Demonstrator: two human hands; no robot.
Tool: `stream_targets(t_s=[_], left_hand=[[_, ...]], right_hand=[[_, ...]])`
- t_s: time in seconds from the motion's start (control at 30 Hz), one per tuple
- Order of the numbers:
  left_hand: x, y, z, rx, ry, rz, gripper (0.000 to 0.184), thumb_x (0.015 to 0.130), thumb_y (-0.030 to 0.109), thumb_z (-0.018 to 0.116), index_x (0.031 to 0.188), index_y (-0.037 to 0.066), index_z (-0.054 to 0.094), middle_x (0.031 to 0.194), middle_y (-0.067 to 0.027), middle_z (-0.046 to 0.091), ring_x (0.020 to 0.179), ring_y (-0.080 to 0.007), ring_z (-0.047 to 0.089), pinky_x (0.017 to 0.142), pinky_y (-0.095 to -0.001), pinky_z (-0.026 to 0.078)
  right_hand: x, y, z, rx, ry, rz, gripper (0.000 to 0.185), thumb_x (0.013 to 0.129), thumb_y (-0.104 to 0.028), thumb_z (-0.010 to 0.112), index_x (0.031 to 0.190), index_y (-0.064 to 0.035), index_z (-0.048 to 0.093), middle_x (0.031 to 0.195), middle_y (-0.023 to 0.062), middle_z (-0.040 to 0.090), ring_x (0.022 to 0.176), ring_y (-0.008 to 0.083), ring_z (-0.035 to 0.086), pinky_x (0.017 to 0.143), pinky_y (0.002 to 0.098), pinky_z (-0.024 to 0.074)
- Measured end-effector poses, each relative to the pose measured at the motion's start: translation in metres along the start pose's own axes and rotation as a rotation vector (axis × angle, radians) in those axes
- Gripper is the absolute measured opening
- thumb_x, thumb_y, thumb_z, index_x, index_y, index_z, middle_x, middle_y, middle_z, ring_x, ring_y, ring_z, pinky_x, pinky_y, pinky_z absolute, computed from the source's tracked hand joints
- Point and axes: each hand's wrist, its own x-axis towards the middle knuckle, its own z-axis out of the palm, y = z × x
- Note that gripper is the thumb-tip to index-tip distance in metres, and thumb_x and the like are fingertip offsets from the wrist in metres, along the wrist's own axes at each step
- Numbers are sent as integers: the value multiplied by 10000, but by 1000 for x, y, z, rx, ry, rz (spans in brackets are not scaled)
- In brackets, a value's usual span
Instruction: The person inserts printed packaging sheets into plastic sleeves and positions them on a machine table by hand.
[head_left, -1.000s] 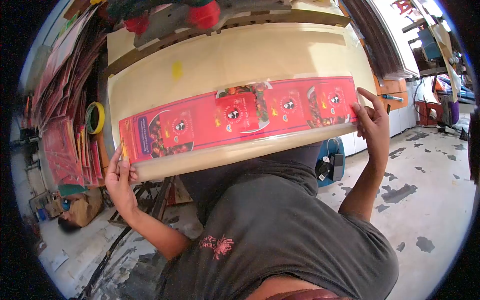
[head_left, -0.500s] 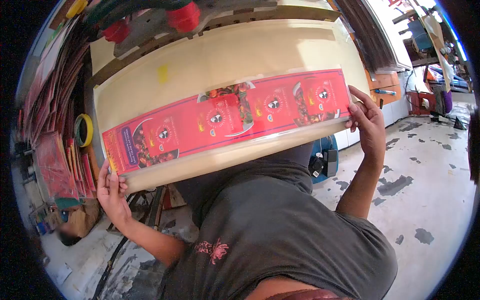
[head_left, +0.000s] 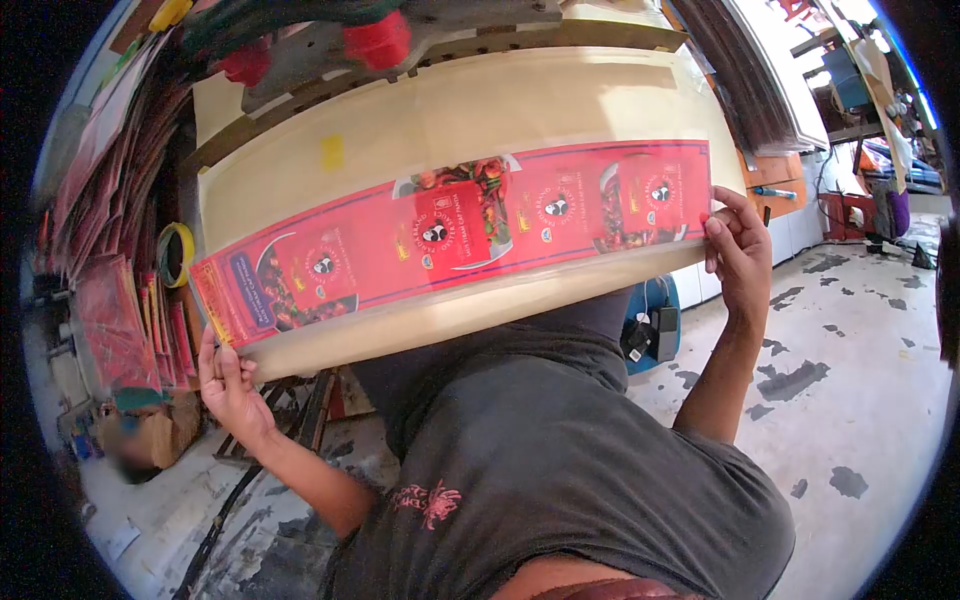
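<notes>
Red strip [head_left: 380, 252] shows food pics [head_left: 495, 198], logos [head_left: 433, 236] & purple panel [head_left: 250, 290].

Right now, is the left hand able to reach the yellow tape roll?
Probably yes: the yellow tape roll is near, with nothing plainly blocking, but the left hand is holding the red printed strip.

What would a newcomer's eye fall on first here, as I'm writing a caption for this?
Most likely the long red printed strip, which slants across the middle of the view with the left hand at one end and the right hand at the other. Next might come the yellow-rimmed roll at the left, then the pink print on the dark shirt below.
</notes>
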Motion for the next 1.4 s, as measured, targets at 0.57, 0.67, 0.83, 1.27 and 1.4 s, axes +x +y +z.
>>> stream_targets(t_s=[0.57, 0.67, 0.83, 1.27, 1.4], left_hand=[[-3, 17, 17, 51, -38, -18, 493, 996, 84, 669, 1449, -7, 496, 822, 12, 596, 681, -47, 534, 632, -188, 461], [-3, 21, 18, 53, -76, -18, 510, 988, 90, 680, 1454, -1, 494, 808, 8, 600, 674, -50, 533, 636, -189, 462], [0, 24, 20, 85, -105, -45, 534, 982, 111, 697, 1455, -13, 483, 776, 13, 604, 673, -41, 532, 640, -180, 440], [2, 22, 18, 108, -125, -42, 537, 968, 133, 722, 1435, -15, 500, 763, 16, 639, 679, -32, 543, 649, -179, 433], [2, 23, 17, 105, -147, -59, 519, 968, 114, 715, 1426, -16, 507, 768, 12, 644, 688, -39, 553, 668, -188, 435]], right_hand=[[-3, -5, 4, -20, -5, -12, 432, 956, -124, 699, 1339, 7, 551, 807, 16, 631, 532, 31, 501, 402, 178, 334], [-5, -5, 5, 33, -4, -57, 449, 952, -130, 702, 1347, 9, 538, 807, 19, 640, 543, 33, 518, 400, 176, 322], [-6, 1, 0, 33, -33, -37, 472, 937, -134, 731, 1342, 5, 533, 771, -2, 617, 544, 35, 516, 409, 173, 327], [-1, 5, -4, 54, -53, -4, 369, 972, -125, 707, 1274, -18, 524, 720, -1, 584, 505, 19, 469, 416, 161, 330], [0, 8, -4, 85, -29, 9, 350, 979, -140, 703, 1257, -22, 525, 725, 5, 597, 502, 24, 477, 417, 159, 327]])
